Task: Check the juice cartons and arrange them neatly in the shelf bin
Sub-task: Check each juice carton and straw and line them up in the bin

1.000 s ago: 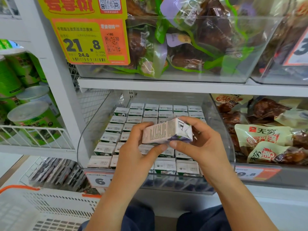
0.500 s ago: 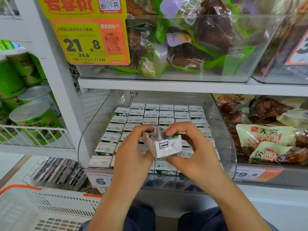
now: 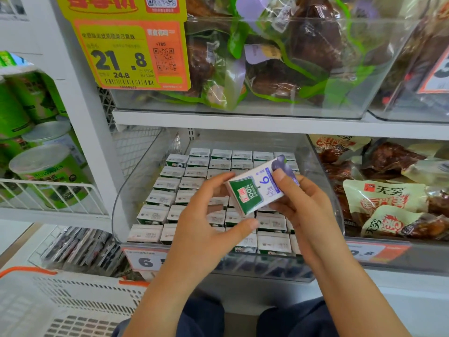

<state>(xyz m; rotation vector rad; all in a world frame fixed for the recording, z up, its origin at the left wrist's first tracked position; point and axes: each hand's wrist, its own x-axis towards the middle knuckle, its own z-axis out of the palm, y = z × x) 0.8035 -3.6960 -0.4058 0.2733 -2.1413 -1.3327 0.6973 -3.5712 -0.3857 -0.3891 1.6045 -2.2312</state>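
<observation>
Both hands, left hand (image 3: pixel 206 222) and right hand (image 3: pixel 301 205), pinch one juice carton (image 3: pixel 257 188) above the shelf bin (image 3: pixel 126 200), rows of cartons (image 3: pixel 179 188) already neat, this one unplaced.

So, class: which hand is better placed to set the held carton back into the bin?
Probably the right hand: it pinches the carton directly above the bin's rows; the left hand only steadies its near end.
</observation>
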